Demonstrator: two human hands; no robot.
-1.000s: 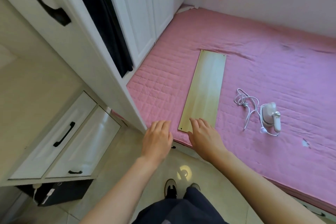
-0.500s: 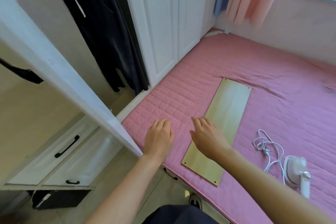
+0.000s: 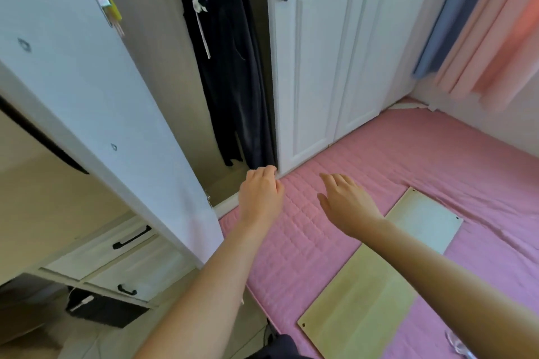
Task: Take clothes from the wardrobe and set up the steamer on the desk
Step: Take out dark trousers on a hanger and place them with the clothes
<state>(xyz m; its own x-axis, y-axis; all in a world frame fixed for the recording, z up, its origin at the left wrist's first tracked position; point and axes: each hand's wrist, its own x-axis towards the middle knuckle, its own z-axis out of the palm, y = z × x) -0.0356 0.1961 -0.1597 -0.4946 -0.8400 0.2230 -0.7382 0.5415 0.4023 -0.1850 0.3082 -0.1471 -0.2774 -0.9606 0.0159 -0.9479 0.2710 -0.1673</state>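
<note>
— Wardrobe at the far left, door swung open, dark clothes hanging inside. Drawers below, left of the door.

— Closed doors just right of the opening, curtains further right. Mattress in front, board flat on it. Left hand by the wardrobe's base, right hand over the mattress, apart.

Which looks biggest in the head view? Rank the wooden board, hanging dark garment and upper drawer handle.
1-2. Hanging dark garment and wooden board: look alike in area, and the board lies nearer the camera, so unranked.
3. Upper drawer handle: clearly smallest.
</note>
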